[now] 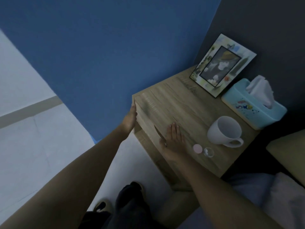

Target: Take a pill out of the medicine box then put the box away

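A wooden bedside table [175, 100] stands against a blue wall. My left hand [130, 119] lies flat against the far end of its drawer front [145, 120], fingers straight, holding nothing. My right hand [173, 138] rests palm down on the table top by the front edge, fingers apart and empty. Just right of that hand sit a small pink round lid [197, 148] and a small clear round container [208, 152], side by side. What the clear container holds is too small to tell.
A white mug [224, 129] stands right of my right hand. Behind it are a light blue tissue box [252, 106] and a leaning photo frame [222, 65]. A bed with a pillow [287, 156] is at the right. My legs and feet are below.
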`<state>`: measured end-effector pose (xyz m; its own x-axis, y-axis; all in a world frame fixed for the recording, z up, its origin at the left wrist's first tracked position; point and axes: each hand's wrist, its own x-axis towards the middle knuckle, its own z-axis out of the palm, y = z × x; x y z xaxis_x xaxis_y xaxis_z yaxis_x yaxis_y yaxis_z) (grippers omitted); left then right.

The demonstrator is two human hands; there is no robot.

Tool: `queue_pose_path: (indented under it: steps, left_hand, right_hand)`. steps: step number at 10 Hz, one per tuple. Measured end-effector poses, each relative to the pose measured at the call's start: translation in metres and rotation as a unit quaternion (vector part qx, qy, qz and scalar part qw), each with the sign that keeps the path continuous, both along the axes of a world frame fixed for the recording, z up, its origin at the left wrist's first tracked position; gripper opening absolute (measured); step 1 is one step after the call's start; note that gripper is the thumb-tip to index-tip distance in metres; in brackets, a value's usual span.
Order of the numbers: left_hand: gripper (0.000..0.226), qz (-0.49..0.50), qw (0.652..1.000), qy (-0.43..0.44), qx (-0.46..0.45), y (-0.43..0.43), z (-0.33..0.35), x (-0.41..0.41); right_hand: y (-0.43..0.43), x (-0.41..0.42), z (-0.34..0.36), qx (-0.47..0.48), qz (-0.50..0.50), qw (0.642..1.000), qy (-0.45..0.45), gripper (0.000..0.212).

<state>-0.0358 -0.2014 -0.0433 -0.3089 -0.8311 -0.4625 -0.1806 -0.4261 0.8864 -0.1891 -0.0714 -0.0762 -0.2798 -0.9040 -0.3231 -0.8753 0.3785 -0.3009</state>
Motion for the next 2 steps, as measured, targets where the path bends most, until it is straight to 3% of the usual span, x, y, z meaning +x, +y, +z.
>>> queue_pose_path:
  steps: [1,2]
  left_hand:
    - [0.060,-0.042,0.985,-0.148,-0.080,0.025,0.032,0.034]
    - [0.052,-0.053,0.964,-0.236,-0.107,0.042,0.057,0.057]
  right_hand:
    - [0.000,0.003,0.038,0.025,0.028,0.999,-0.010,0.066]
    - [0.006,0.016,0.068,0.003,0.058,0.998,-0.039,0.061]
